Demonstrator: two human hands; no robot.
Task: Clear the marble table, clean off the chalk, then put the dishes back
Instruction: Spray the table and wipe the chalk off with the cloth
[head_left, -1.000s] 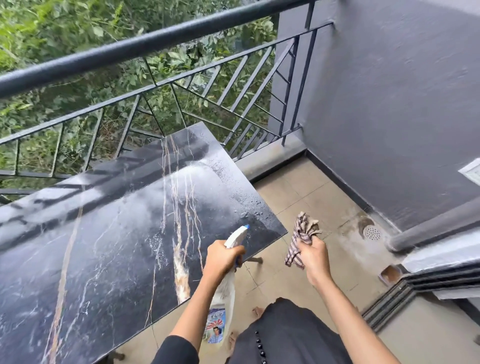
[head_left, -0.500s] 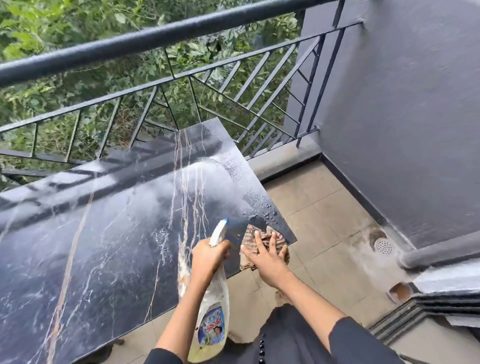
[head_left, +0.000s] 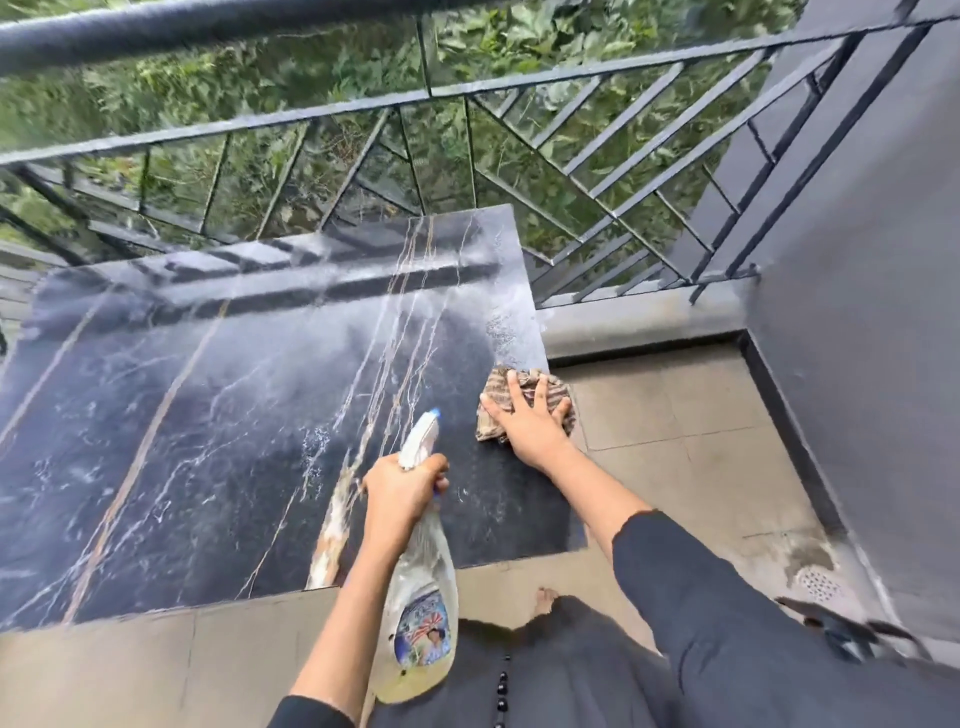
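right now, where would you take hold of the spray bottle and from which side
Take the bottle by its neck, just under the trigger head, from the near side: that is its narrowest part, with the nozzle pointing away and the wide body hanging below. The left hand holds it there, fingers curled round.

black table (head_left: 208, 415), striped cloth (head_left: 497, 382)
the table has white and gold veins under a whitish film; my cloth is brown and cream; my bottle (head_left: 423, 571) is clear, yellow at the bottom, with a blue label; the wall (head_left: 857, 312) is grey.
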